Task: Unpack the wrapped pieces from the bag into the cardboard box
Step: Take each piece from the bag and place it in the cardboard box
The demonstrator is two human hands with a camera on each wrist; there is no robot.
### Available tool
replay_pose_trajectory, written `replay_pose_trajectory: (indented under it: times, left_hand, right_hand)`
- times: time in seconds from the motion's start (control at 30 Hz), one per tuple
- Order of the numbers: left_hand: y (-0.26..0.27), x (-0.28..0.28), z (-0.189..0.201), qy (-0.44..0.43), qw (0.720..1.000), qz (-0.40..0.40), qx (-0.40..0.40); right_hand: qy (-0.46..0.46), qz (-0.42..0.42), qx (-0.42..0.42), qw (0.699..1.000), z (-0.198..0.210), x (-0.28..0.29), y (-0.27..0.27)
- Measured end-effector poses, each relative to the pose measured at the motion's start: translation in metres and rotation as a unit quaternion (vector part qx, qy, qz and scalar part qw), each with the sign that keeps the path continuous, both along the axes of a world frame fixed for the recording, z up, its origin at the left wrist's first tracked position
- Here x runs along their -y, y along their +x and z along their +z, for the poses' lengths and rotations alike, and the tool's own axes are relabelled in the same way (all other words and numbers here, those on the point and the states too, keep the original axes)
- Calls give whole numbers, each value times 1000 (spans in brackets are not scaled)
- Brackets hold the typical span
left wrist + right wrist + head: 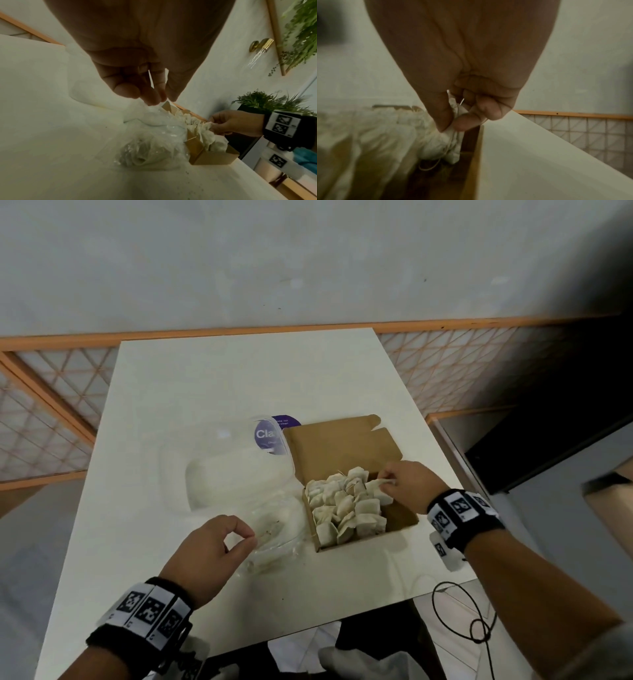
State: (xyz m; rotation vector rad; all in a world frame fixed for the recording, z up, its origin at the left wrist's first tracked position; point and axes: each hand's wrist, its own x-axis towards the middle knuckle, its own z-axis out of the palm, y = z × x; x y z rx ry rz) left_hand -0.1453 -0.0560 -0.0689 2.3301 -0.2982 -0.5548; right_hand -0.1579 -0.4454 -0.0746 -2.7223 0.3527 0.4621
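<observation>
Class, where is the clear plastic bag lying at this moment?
In the head view the clear plastic bag lies on the white table, against the cardboard box on its left, its edge pinched by the left hand.

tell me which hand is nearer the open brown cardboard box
Right. The right hand is over the brown cardboard box, pinching a white wrapped piece inside it; the left hand pinches the clear plastic bag beside the box.

A round purple sticker with white lettering (278, 433) sits at twelve o'clock on the white rectangular table (219, 378). A thin black looped cable (459, 611) hangs at five o'clock. Green leafy potted plants (267, 100) stand beyond.
</observation>
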Motion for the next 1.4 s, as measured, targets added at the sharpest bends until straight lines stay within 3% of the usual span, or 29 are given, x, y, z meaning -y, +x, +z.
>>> replay_pose_trajectory:
  times: [0.13,0.37,0.47,0.57,0.67,0.77,0.9,1.13,1.3,1.4]
  left_hand:
    - [2,-4,-4,31,999,-27,12]
    - [3,-6,-14,29,994,-100,-22]
    - [4,-6,-19,49,990,-133,11]
    - [6,-9,-24,50,987,-138,65]
    - [4,-9,-24,73,980,-158,99]
    - [2,-9,-24,94,973,-173,120]
    - [-2,-7,-25,104,960,-203,163]
    - [-1,-4,-32,127,934,-245,226]
    - [-2,-4,-31,149,910,-273,275]
    - [-3,-7,-29,135,914,-259,283]
  right_hand:
    - [-59,-2,-4,998,-7,-7,14]
    - [-42,-85,46,994,-11,-8,19]
    - [-56,-106,51,991,-9,-15,16]
    - [-65,-74,127,987,8,-37,12]
    - [44,13,201,979,34,-87,5]
    - [139,162,139,967,42,-144,-2]
    - [79,282,39,955,10,-191,6]
    - [-15,277,-14,961,-23,-217,19]
    - [-27,273,-20,961,-32,-219,18]
    - [-19,262,-26,964,-27,-215,19]
